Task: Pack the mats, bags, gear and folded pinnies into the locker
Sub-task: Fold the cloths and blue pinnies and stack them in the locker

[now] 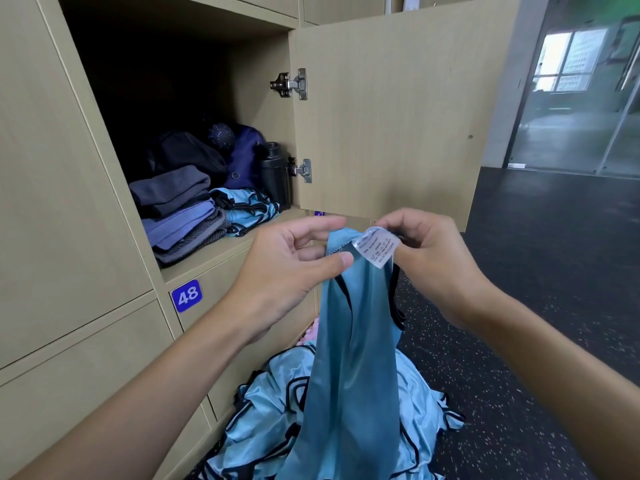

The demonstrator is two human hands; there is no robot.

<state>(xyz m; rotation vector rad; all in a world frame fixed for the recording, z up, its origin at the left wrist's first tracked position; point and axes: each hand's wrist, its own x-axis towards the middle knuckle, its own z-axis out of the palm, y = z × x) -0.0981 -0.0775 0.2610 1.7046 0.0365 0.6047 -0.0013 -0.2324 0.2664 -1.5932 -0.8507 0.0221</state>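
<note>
Inside the locker [214, 258], a stack of folded mats [180, 209] lies at the left front with dark bags [194, 150] behind it. Folded pinnies [249, 206] sit to its right and a black bottle [273, 171] stands by the right wall, all packed close, probably to leave room. In front of the locker, the left hand [287, 271] pinches one shoulder of a blue pinny [356, 341] and the right hand [426, 258] pinches the other by its label [377, 248], so it hangs straight, likely for folding. Below the locker, a heap of unfolded pinnies [270, 410] lies on the floor.

Left hand [284, 271] and right hand [429, 258] raised, seemingly pinching.
</note>
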